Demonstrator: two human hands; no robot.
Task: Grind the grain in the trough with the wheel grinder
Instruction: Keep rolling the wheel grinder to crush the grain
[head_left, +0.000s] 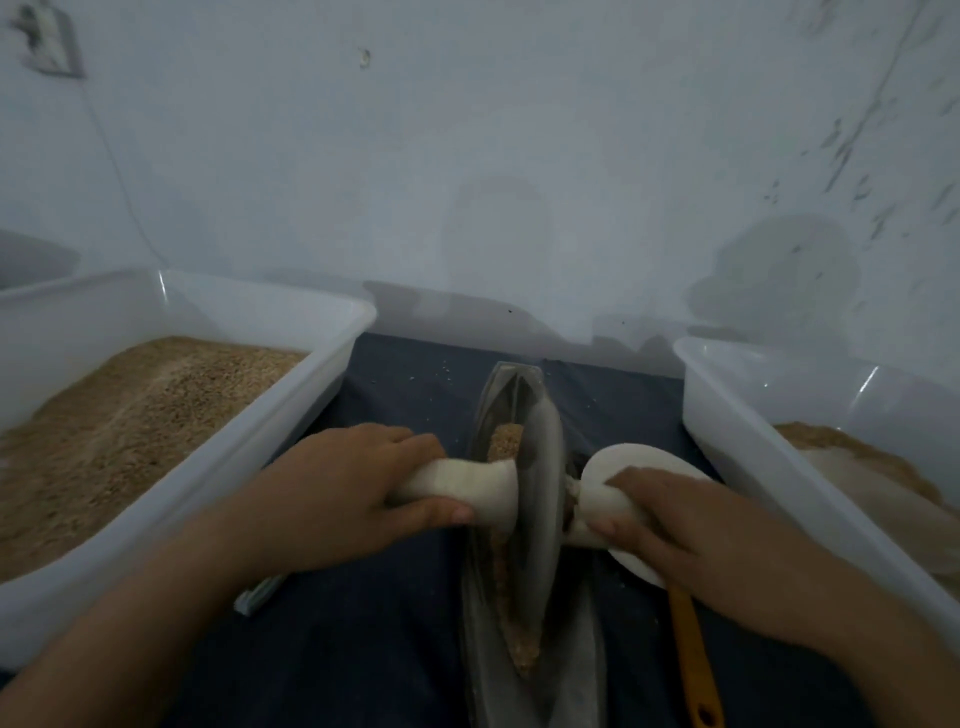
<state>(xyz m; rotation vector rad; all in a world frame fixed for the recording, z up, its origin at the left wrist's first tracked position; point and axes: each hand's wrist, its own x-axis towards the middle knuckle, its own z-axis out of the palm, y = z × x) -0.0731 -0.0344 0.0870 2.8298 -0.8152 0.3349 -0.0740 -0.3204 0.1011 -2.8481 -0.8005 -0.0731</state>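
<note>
Between bins on cloth: our left hand (353, 488) and right hand (675, 525) clasp wheel (540, 499) handles (457, 486); wheel likely heavy, stiff, over grain (506, 436) in trough (582, 670).

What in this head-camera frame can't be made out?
- Trough near end: cut off by the bottom edge.
- Orange handle: upper end hidden under the right hand.
- Right bin contents: cut off by the right edge, blurred.
- Grey object beside the left bin: mostly hidden by the left forearm.
</note>
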